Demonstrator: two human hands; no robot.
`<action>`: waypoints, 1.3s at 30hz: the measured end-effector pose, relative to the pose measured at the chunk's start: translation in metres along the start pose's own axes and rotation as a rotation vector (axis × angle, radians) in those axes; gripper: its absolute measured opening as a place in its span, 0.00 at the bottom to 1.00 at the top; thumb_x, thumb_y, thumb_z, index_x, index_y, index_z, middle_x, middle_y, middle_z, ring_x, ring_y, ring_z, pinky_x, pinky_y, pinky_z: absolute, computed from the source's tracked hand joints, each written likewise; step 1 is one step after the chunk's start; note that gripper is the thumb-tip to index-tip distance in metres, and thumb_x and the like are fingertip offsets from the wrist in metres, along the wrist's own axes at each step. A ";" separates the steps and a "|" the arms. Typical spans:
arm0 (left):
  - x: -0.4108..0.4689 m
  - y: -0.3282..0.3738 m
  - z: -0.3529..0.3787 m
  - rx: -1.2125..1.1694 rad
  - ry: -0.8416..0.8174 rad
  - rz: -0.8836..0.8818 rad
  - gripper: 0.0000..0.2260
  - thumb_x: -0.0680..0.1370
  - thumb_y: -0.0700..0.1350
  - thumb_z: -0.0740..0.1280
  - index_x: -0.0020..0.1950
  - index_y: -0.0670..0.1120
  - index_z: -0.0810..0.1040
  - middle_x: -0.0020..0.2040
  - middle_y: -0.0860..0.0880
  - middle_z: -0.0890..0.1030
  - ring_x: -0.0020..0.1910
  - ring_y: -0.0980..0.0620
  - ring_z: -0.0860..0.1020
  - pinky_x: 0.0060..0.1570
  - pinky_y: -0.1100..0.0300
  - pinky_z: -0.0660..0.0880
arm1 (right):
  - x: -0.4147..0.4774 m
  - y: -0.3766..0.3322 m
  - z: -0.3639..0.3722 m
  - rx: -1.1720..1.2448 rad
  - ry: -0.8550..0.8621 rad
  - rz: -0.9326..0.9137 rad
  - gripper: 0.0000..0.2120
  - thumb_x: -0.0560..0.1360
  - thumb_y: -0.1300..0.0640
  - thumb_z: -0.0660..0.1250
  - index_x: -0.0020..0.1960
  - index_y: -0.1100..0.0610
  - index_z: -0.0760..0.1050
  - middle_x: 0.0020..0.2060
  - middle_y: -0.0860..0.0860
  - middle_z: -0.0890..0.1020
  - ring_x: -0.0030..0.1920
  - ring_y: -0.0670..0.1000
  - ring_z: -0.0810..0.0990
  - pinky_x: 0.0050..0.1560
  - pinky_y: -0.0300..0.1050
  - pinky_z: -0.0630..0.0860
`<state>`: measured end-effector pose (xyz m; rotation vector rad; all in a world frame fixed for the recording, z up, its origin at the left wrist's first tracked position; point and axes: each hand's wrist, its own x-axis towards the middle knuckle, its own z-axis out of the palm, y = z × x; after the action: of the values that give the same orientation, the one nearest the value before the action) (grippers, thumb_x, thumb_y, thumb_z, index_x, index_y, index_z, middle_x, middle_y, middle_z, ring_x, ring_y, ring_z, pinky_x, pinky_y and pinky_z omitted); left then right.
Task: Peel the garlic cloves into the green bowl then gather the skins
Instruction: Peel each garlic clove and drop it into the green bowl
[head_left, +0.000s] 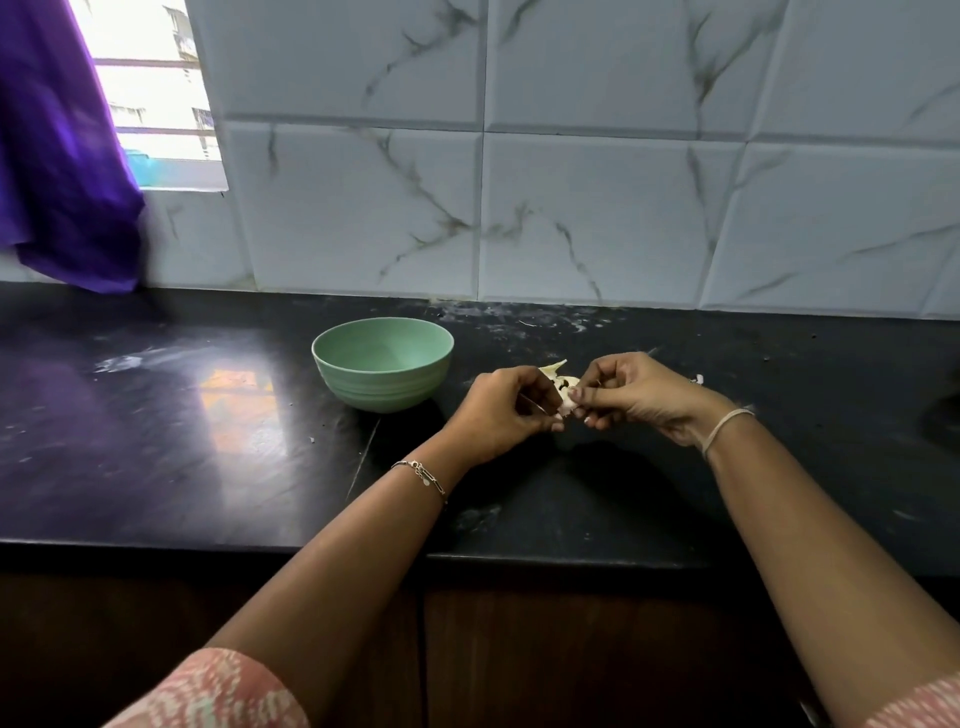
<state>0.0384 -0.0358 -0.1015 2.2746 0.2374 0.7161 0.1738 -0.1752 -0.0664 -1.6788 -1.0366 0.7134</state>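
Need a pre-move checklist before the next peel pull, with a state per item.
1. Left hand and right hand both pinch the pale garlic piece: ok.
2. Garlic fully peeled: cannot tell, fingers cover it.
3. Round green bowl upright, left of the hands: ok.
4. Cloves in bowl: not ok, none seen.
5. Skins gathered: not ok, a papery skin scrap lies apart on the black countertop.

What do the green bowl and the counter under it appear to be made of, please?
The green bowl looks like matte plastic or a similar composite: even pastel colour, dull sheen, moulded ridges round its wall. The counter looks like polished black stone, perhaps granite: bright, glossy reflections lie on its surface.
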 end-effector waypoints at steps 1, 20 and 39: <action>0.000 -0.001 0.001 0.022 -0.045 0.008 0.10 0.69 0.40 0.78 0.47 0.44 0.81 0.42 0.53 0.83 0.40 0.63 0.79 0.46 0.72 0.73 | -0.001 0.001 -0.005 0.010 0.026 0.003 0.06 0.73 0.64 0.71 0.47 0.66 0.77 0.35 0.57 0.83 0.31 0.47 0.80 0.34 0.36 0.79; 0.005 -0.012 0.001 0.254 0.030 0.067 0.07 0.73 0.42 0.71 0.49 0.52 0.82 0.45 0.55 0.81 0.46 0.55 0.79 0.49 0.54 0.77 | -0.001 0.004 -0.014 -0.341 -0.058 0.116 0.07 0.77 0.57 0.69 0.52 0.60 0.76 0.35 0.55 0.81 0.31 0.47 0.74 0.29 0.36 0.69; 0.002 0.001 0.020 0.395 -0.129 0.208 0.11 0.76 0.51 0.69 0.56 0.50 0.82 0.49 0.52 0.82 0.48 0.53 0.77 0.51 0.52 0.75 | -0.013 -0.003 -0.020 -0.694 0.159 -0.044 0.08 0.72 0.56 0.75 0.40 0.59 0.79 0.31 0.51 0.84 0.31 0.44 0.82 0.29 0.30 0.73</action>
<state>0.0511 -0.0476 -0.1110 2.7415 0.0848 0.6688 0.1832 -0.1951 -0.0573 -2.2431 -1.2868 0.1780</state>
